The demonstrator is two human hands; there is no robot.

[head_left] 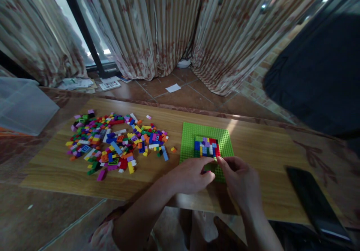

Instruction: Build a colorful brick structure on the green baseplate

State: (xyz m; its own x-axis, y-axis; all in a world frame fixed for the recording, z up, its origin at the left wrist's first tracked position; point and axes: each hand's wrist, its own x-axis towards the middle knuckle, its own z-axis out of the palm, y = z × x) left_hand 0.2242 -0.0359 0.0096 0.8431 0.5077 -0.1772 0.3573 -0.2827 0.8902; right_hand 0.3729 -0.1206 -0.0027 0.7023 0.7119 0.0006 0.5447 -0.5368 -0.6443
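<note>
A green studded baseplate (188,134) lies on the wooden table. Near its middle sits a patch of multicoloured toy bricks (206,147), with red, blue, white, yellow and purple pieces pressed close together. My left hand (191,176) rests over the plate's front left part; its index finger reaches to the patch's near edge, and the thumb is held apart below. At the near right corner of the patch, my right hand (243,178) has thumb and fingers drawn together beside red bricks. Whatever is between those fingertips is hidden. Both hands cover the plate's front part.
A wide pile of loose toy bricks (112,142) spreads over the table's (261,149) left side. At the far left stands a translucent plastic box (25,104). A black phone-like slab (312,198) lies at the right end. Curtains (157,29) hang beyond the table.
</note>
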